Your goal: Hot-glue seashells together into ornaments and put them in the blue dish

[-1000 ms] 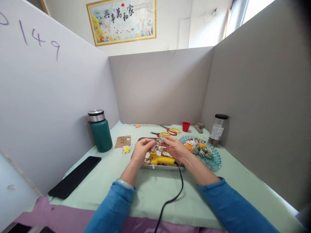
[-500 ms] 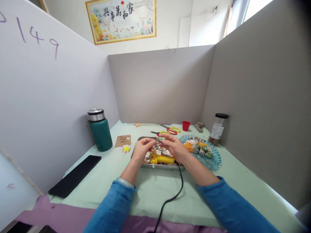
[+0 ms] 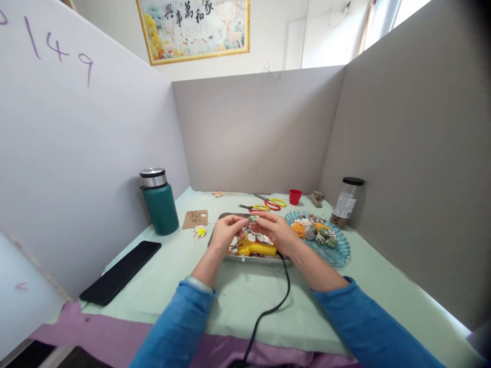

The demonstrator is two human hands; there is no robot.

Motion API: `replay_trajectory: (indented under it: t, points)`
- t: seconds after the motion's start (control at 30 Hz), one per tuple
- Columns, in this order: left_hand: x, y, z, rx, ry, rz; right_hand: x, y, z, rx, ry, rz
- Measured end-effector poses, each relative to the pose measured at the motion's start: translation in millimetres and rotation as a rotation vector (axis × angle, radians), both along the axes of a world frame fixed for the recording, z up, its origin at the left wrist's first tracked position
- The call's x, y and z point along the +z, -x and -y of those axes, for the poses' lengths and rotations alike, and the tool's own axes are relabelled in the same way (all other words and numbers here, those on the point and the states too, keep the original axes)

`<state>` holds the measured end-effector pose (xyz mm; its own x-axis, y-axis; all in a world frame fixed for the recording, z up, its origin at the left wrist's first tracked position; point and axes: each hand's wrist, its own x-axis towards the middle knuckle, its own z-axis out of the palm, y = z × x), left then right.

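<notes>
A small green and white shell-like piece [image 3: 252, 219] is held up between my two hands, over the tray. My left hand [image 3: 225, 234] pinches at its left side with thumb and fingers together. From the right, my right hand [image 3: 279, 231] grips it between fingertips and thumb. Fingers cover part of the piece, so its exact kind is unclear. Just below lies a yellow hot glue gun [image 3: 256, 249] with a black cord [image 3: 268, 311]. It rests on a metal tray [image 3: 264, 260] filled with shells and small bits.
A blue plate [image 3: 342, 252] with shells stands right, near a jar [image 3: 344, 204]. Behind the tray lie scissors [image 3: 264, 207] and a red cup [image 3: 295, 197]. At left are a green bottle [image 3: 158, 207], black phone-like slab [image 3: 121, 272], brown card [image 3: 195, 219] and star-topped disc [image 3: 200, 232].
My hands have drawn slightly closer around the green piece, and my right fingers have closed more onto it. The whole view has shifted slightly.
</notes>
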<state>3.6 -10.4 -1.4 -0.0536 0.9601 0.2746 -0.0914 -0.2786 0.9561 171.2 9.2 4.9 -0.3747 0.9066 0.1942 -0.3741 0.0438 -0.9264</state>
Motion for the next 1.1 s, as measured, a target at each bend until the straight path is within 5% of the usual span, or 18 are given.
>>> replay_trajectory:
  t: [1.1]
  points:
    - [-5.0, -1.3, -3.3, 0.019, 0.019, -0.019, -9.0, 0.7, -5.0, -0.072, -0.069, 0.12]
